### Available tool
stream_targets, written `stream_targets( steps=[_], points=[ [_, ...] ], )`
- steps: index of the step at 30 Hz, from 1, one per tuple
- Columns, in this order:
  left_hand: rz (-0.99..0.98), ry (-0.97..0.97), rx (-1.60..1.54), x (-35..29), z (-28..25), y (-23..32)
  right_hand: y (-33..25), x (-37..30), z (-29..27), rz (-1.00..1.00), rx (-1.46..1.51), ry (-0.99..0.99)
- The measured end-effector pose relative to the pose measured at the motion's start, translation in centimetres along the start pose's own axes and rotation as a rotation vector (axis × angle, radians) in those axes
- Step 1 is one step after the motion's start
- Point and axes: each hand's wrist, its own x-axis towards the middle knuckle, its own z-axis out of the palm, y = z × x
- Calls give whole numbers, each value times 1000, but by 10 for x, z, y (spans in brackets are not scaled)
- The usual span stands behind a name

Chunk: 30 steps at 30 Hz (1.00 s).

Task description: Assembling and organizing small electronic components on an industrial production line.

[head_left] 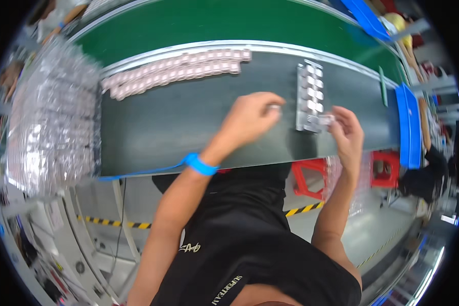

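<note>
My left hand (252, 115), with a blue wristband (201, 164) on its arm, is closed over the dark bench, fingers pinched on a small pale piece (274, 107) blurred by motion. My right hand (349, 133) pinches a small whitish, partly clear piece (325, 120) at the near end of a narrow metallic fixture (301, 97). Several white blocks (311, 93) stand in two columns along that fixture. To the left, two long rows of small pinkish-white square pieces (178, 71) lie along the bench's far side.
A tall stack of clear plastic trays (53, 117) fills the bench's left end. Beyond a metal rail runs a green conveyor belt (214, 23). Blue bins (409, 125) stand on the right, and red stools (311, 178) below the near edge. Other people work around the rim.
</note>
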Motion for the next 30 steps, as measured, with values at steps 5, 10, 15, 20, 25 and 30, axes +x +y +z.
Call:
stream_targets(
  steps=[5,10,15,20,25,30],
  points=[
    [-38,-72,129,-30,-43,-12,-27,-16,89,-130,-266,-215],
    [49,-16,238,-43,-46,-19,2,-9,141,-419,-508,-159],
    [81,28,274,-49,-42,-19,-3,-2,146,-466,-542,-94],
    [88,-40,347,-53,-42,-7,-30,7,83,-205,-366,157],
    [204,-52,376,-46,-21,-11,19,23,9,16,-331,110],
    [273,9,419,-50,-4,-17,35,22,8,206,19,-31]
  ],
)
